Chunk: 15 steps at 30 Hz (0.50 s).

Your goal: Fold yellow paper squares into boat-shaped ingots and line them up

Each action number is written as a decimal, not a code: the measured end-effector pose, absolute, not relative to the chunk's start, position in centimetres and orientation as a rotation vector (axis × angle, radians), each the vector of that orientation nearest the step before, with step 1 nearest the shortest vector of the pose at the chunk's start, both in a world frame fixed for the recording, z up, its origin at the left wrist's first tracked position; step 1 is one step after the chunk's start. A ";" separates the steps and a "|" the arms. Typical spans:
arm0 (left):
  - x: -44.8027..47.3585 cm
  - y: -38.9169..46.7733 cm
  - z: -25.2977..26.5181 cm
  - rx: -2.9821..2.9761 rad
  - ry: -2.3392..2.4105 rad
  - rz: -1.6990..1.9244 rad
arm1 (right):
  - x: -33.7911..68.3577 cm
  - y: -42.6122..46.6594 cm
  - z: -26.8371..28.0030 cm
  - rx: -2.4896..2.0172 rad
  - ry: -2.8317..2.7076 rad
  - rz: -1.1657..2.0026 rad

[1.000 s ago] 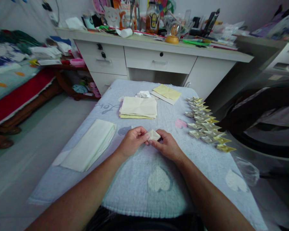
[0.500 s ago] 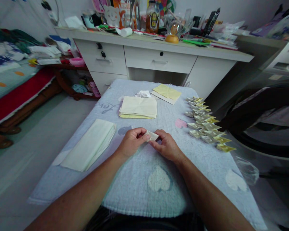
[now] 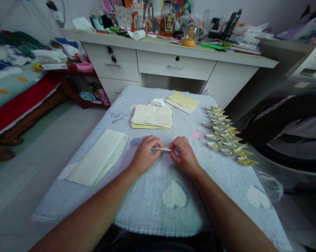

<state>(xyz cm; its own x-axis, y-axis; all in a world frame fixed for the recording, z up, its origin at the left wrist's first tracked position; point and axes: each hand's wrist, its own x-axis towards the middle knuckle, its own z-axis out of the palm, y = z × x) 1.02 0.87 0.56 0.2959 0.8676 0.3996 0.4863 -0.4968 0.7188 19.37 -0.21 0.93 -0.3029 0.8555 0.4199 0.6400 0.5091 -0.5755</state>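
Observation:
A small folded piece of paper [image 3: 164,149] is held edge-on between my two hands, above the cloth-covered table. My left hand [image 3: 147,151] pinches its left end between thumb and fingers. At its right end, my right hand [image 3: 183,153] grips it the same way. Beyond the hands lies a stack of cream and yellow paper sheets [image 3: 151,116]. Several folded paper boats [image 3: 226,138] stand in rows at the right. A long folded bundle of pale paper [image 3: 98,157] rests to the left of my left hand.
A crumpled white tissue [image 3: 157,102] and a yellow sheet [image 3: 183,99] over a white one lie at the table's far end. Behind stands a white desk [image 3: 175,66] crowded with jars and clutter. A front-loading washing machine [image 3: 292,129] is at the right, a bed [image 3: 18,91] at the left.
The folded paper has been tilted from showing its flat face to nearly edge-on. Both hands have turned with it, fingertips now pinching its two ends. The other papers and boats stay put.

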 end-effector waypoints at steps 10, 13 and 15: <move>1.1 0.4 0.0 2.542 1.267 0.710 | 19.3 -0.5 0.5 -1.336 -2.421 0.070; 0.9 0.2 0.3 2.578 1.238 0.621 | 19.4 -0.5 0.5 -1.330 -2.474 0.116; 0.7 -0.1 0.5 2.586 1.208 0.580 | 19.5 -0.6 0.6 -1.315 -2.490 0.157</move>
<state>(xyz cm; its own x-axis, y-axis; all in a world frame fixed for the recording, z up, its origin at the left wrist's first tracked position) 0.67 -0.05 0.51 0.5823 0.7721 0.2548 0.6815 -0.6344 0.3648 19.55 -0.57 0.64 -0.5252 0.8198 0.2282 0.7845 0.5704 -0.2433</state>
